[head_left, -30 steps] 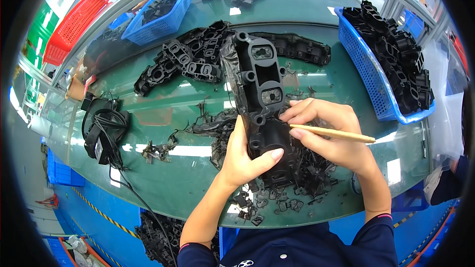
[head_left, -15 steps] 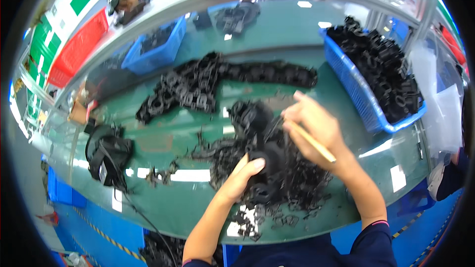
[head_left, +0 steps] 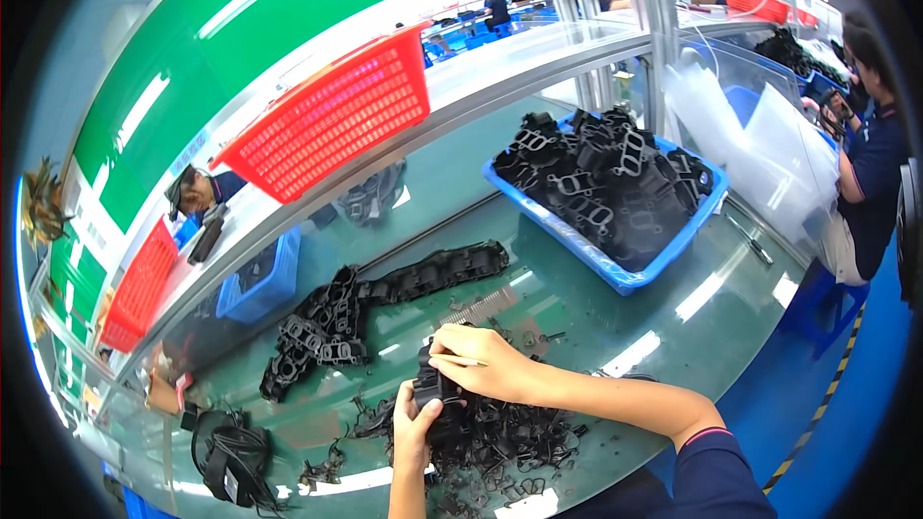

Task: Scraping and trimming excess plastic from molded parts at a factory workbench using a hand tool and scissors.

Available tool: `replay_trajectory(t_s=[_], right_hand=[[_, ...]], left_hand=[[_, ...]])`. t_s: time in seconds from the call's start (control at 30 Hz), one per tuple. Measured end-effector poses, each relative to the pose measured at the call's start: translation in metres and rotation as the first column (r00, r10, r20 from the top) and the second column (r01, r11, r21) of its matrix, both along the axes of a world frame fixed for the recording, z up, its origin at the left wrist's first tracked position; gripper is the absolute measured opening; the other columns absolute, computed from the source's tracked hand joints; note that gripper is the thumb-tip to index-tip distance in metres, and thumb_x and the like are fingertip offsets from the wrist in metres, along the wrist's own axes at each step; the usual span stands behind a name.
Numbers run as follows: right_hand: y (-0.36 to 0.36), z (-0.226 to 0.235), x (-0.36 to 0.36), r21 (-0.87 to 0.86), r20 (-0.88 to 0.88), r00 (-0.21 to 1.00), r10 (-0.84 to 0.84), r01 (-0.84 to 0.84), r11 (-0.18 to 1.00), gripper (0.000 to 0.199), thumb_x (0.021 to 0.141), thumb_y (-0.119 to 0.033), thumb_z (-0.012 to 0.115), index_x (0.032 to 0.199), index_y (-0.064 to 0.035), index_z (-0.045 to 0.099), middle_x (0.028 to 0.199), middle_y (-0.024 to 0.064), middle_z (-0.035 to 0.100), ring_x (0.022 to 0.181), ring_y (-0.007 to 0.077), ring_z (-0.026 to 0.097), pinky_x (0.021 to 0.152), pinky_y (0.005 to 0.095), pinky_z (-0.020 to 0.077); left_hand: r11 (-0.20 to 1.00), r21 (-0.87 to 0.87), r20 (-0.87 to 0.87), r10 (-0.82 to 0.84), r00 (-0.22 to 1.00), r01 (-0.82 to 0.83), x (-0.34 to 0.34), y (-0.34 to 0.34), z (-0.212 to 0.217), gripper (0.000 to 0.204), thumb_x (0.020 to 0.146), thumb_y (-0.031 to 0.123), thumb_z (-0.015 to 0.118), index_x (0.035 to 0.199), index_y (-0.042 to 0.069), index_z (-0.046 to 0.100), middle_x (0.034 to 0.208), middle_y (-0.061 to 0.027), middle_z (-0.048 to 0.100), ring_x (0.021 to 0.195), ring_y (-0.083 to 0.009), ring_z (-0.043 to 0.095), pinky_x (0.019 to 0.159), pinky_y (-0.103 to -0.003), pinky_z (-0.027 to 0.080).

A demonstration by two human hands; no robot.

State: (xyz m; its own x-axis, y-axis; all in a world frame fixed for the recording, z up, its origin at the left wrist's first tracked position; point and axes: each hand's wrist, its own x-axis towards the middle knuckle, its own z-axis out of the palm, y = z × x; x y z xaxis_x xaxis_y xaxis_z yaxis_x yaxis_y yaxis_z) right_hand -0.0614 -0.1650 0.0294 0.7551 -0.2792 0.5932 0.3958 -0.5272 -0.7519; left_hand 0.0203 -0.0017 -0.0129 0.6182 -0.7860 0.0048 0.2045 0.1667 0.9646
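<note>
Black part [head_left: 435, 394] sits low centre on the worktop [head_left: 538, 308], clamped in left hand [head_left: 415, 423]. Right hand [head_left: 486, 370] pinches a thin stick [head_left: 463, 360] against it. Brace the part firmly and keep strokes short, so scraps [head_left: 500, 442] fall clear. Glossy green top; blue bin [head_left: 615, 274], red baskets [head_left: 332, 120] above, busy line.

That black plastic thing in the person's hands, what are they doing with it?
A person holds a black plastic part over a green table. The left hand grips it from below, and the right hand presses on top while holding a thin stick. Small black scraps lie heaped under the hands. A row of similar black parts lies farther back, and a blue bin to the right is full of them.
</note>
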Motion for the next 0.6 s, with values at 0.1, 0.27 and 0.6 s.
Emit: replay_trajectory(t_s=[0.1, 0.27, 0.6], right_hand=[[-0.009, -0.004, 0.006, -0.176, 0.165, 0.969, -0.183, 0.212, 0.961, 0.010, 0.081, -0.004, 0.058, 0.081, 0.0021, 0.050, 0.077, 0.0149, 0.052, 0.075, 0.0332, 0.054, 0.067, 0.0393, 0.0448], [-0.017, -0.006, 0.007, -0.258, 0.194, 0.948, -0.251, 0.296, 0.920, 0.010, 0.080, -0.003, 0.057, 0.079, 0.0022, 0.048, 0.076, 0.0161, 0.052, 0.076, 0.0356, 0.053, 0.069, 0.0412, 0.0439], [-0.019, 0.012, -0.005, 0.117, -0.207, 0.978, 0.026, -0.002, 0.993, 0.014, 0.082, -0.012, 0.061, 0.087, 0.0010, 0.059, 0.072, 0.0080, 0.063, 0.066, 0.0112, 0.059, 0.060, 0.0290, 0.0472]], left_hand=[[0.999, -0.043, -0.021, 0.006, 1.000, -0.006, -0.002, -0.002, 0.007, 0.040, 0.080, 0.012, 0.063, 0.114, 0.000, 0.046, 0.101, -0.0121, 0.060, 0.089, -0.0195, 0.061, 0.082, -0.030, 0.048], [0.993, -0.068, 0.107, 0.107, 0.988, -0.100, -0.001, -0.003, 0.002, 0.039, 0.081, 0.012, 0.061, 0.115, -0.001, 0.048, 0.107, -0.0091, 0.059, 0.094, -0.0164, 0.059, 0.084, -0.029, 0.046], [0.993, -0.025, 0.037, 0.114, 0.993, -0.113, 0.004, -0.003, -0.010, 0.029, 0.086, 0.012, 0.059, 0.111, 0.004, 0.046, 0.106, -0.0076, 0.058, 0.094, -0.0135, 0.056, 0.085, -0.028, 0.045]])
